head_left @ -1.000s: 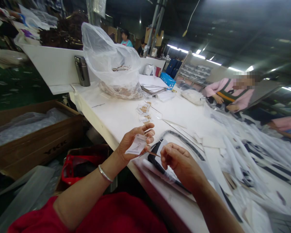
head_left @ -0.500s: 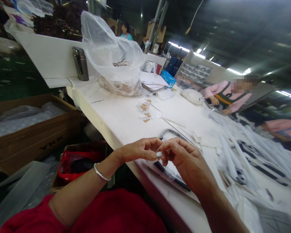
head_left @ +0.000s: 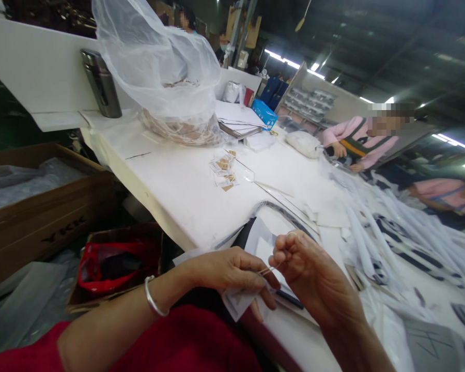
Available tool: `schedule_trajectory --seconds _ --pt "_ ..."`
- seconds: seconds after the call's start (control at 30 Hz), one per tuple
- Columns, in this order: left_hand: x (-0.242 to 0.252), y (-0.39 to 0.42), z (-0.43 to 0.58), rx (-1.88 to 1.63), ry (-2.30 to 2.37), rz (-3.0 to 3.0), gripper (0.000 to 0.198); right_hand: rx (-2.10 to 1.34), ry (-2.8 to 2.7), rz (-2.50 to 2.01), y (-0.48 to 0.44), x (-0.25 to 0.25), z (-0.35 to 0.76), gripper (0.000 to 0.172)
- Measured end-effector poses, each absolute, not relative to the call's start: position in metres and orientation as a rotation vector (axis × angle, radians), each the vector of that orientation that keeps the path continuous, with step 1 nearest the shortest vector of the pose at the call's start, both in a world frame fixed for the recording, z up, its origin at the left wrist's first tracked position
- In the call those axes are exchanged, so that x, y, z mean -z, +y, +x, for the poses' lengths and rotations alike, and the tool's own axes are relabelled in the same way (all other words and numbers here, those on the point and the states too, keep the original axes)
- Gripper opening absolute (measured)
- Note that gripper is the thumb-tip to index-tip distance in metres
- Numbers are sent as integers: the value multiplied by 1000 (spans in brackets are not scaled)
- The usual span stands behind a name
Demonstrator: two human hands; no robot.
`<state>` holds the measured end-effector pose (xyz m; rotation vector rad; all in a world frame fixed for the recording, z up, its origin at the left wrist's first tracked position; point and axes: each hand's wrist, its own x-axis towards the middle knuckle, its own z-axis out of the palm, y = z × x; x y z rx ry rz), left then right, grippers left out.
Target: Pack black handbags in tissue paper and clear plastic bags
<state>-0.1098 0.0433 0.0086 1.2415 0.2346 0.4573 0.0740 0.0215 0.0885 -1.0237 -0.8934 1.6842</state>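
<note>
My left hand is closed on a small whitish tag, which hangs below its fingers. A thin pale string runs from the left fingers to my right hand, whose fingertips are pinched together on it. Beneath both hands lies a dark-edged flat item with pale wrapping over it and a dark looped strap; the hands hide part of it. Further up the table is a small pile of brown and white tags.
A translucent bag of pale stringy material and a metal flask stand at the back. Cardboard boxes sit on the floor at left. Wrapped strips cover the right side. A co-worker works across the table.
My hands have come lower and nearer to me. The tag now hangs visibly under my left hand, and the string is stretched between both hands. The view has shifted slightly.
</note>
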Motion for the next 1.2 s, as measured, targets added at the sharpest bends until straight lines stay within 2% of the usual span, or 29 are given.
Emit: schedule_trajectory --seconds 0.13,0.3,0.4,0.53,0.6,0.67,0.73,0.97,1.2 --pt "-14 68 -116 -428 378 1425 43 -1575 -886 -1205 42 -83 93 28" --pt "-1 140 -121 -741 946 1763 25 -1584 -986 -1456 95 -67 122 38" --pt "22 179 -110 -711 1233 2166 15 -1595 -1182 -1664 134 -47 134 31" --pt "49 204 -85 -493 1268 2516 13 -1620 -1492 -1923 179 -14 140 14" --pt "56 210 -74 -511 1275 2547 8 -1664 -1579 -1979 194 0 140 14" --pt "60 216 -68 -542 1276 2524 5 -1728 -1616 -1962 205 10 139 18" --pt "62 223 -68 -583 1246 2460 10 -1846 -1601 -1883 213 15 138 17" --pt "61 239 -78 -600 1020 2390 15 -2289 -1259 -1571 226 23 132 15" --pt "53 238 -84 -709 1021 2181 28 -2286 -1035 -1356 221 28 139 19"
